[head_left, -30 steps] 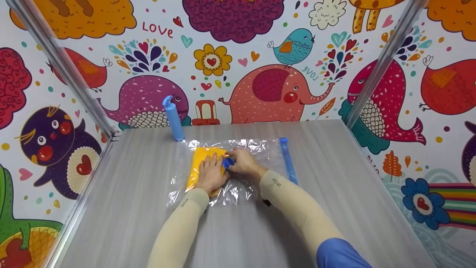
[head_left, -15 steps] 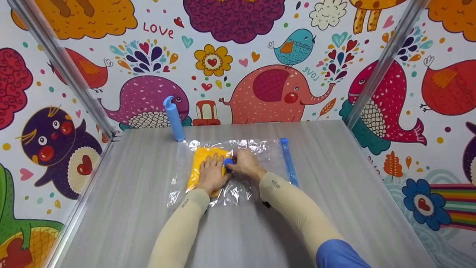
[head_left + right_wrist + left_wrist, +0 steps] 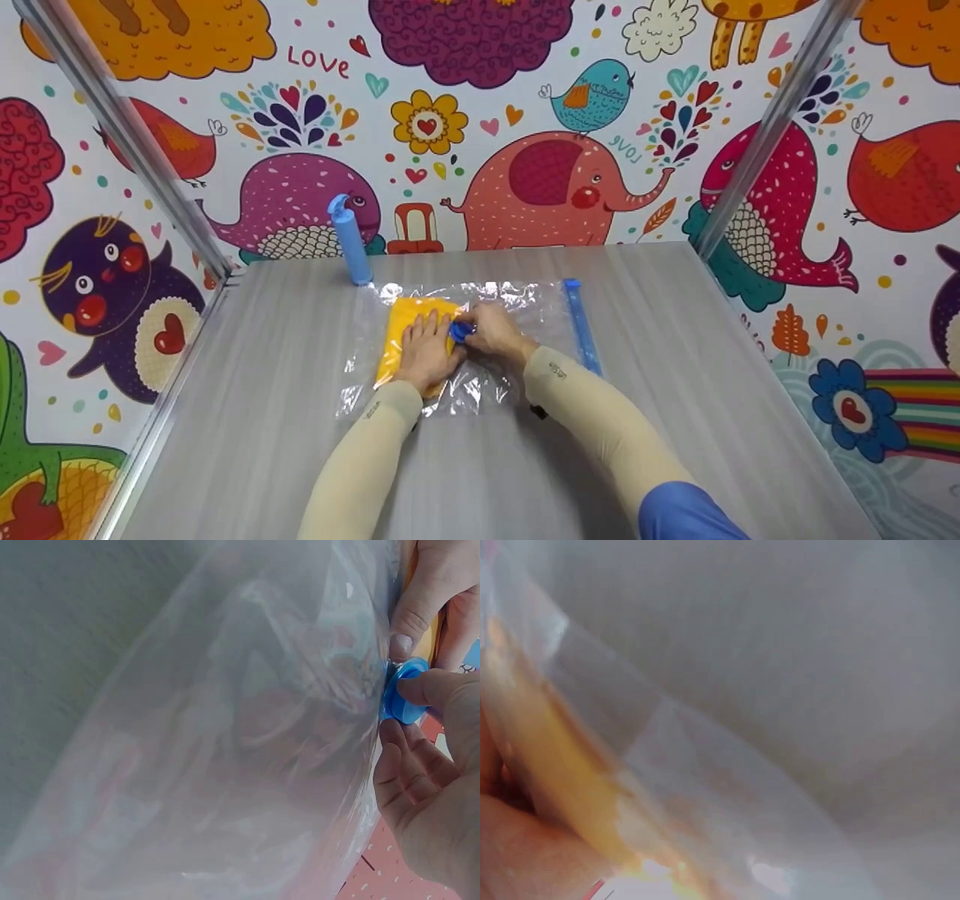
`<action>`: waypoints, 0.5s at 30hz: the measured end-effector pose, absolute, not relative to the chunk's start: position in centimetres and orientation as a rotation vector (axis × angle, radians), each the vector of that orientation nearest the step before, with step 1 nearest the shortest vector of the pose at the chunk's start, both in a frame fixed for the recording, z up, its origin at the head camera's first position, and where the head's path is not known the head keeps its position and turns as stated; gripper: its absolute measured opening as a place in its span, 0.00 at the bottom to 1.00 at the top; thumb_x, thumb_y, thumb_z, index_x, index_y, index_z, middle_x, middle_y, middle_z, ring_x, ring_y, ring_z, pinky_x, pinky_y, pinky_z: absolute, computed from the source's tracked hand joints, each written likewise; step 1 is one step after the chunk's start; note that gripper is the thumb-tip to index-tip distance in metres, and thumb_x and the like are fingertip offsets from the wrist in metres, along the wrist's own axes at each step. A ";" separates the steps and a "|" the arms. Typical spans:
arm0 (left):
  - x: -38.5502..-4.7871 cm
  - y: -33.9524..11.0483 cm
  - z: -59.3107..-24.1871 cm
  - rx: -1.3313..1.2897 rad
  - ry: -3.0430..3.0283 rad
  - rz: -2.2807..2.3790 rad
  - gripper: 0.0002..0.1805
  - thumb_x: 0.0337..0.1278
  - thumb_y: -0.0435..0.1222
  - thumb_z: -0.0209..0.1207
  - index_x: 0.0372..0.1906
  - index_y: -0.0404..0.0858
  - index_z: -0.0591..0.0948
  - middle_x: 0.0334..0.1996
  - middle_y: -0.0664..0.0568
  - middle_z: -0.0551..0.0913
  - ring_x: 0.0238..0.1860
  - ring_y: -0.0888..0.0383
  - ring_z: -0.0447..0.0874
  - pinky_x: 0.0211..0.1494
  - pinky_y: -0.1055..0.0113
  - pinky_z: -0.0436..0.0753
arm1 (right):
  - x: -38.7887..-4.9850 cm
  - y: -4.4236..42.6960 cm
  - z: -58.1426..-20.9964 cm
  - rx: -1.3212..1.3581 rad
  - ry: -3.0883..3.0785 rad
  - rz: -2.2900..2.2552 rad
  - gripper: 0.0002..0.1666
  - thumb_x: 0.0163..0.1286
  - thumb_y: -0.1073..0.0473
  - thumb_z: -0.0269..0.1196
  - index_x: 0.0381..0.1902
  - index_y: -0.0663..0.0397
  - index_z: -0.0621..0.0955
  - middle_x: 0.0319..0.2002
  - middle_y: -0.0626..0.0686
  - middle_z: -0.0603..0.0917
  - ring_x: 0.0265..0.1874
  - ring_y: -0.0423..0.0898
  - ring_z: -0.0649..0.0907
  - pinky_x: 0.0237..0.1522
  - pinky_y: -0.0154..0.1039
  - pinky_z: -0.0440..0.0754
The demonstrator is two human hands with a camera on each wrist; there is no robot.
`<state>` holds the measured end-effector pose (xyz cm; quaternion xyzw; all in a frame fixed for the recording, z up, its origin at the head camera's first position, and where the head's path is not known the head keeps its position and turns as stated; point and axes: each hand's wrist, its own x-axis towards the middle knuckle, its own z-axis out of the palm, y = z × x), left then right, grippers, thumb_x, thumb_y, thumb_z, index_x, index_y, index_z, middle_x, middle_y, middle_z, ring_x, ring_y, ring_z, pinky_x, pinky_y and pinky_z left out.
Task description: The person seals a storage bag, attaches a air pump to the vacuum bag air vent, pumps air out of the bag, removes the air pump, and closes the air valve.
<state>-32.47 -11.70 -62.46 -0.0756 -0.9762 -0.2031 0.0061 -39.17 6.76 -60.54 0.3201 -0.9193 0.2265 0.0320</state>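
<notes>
A clear plastic vacuum bag (image 3: 536,322) lies on the table with a folded yellow cloth (image 3: 409,313) inside its left part. My left hand (image 3: 430,352) rests on the bag over the cloth, fingers spread and fairly straight. Just right of it, a round blue valve cap (image 3: 460,330) sits on the bag. My right hand (image 3: 491,330) pinches this cap; the right wrist view shows the thumb (image 3: 427,688) on the blue cap (image 3: 405,694) and the other fingers curled below it. In the left wrist view the yellow cloth (image 3: 570,765) is blurred beneath the film.
A light blue hand pump (image 3: 350,244) stands upright at the back left of the table, just beyond the bag's corner. The bag's blue zip strip (image 3: 581,326) runs along its right edge. Patterned walls and metal posts (image 3: 780,127) enclose the grey table (image 3: 675,337).
My right fingers have shifted slightly about the blue valve cap, whose visible face looks brighter half a second ago and darker now. The left hand, bag and pump stay in place.
</notes>
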 end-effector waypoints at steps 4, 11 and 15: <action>-32.6 -11.8 -62.8 -0.235 -3.060 -0.644 0.47 0.76 0.56 0.63 0.88 0.36 0.65 0.90 0.33 0.60 0.91 0.28 0.53 0.94 0.31 0.53 | -38.2 6.3 -58.9 0.964 -2.897 0.740 0.28 0.59 0.67 0.74 0.60 0.55 0.93 0.47 0.63 0.95 0.45 0.61 0.92 0.51 0.59 0.91; -32.6 -11.7 -62.7 -0.236 -3.060 -0.643 0.46 0.76 0.55 0.63 0.88 0.36 0.66 0.90 0.33 0.60 0.91 0.28 0.53 0.93 0.30 0.53 | -38.8 6.5 -59.7 0.879 -2.945 0.836 0.37 0.60 0.59 0.76 0.69 0.62 0.86 0.52 0.61 0.95 0.50 0.57 0.93 0.57 0.52 0.93; -32.4 -11.6 -62.4 -0.233 -3.049 -0.641 0.47 0.74 0.54 0.64 0.87 0.35 0.66 0.90 0.32 0.61 0.91 0.27 0.54 0.93 0.30 0.54 | -37.9 6.3 -58.4 0.783 -2.973 0.853 0.30 0.64 0.54 0.77 0.61 0.63 0.90 0.47 0.61 0.96 0.46 0.58 0.93 0.54 0.53 0.93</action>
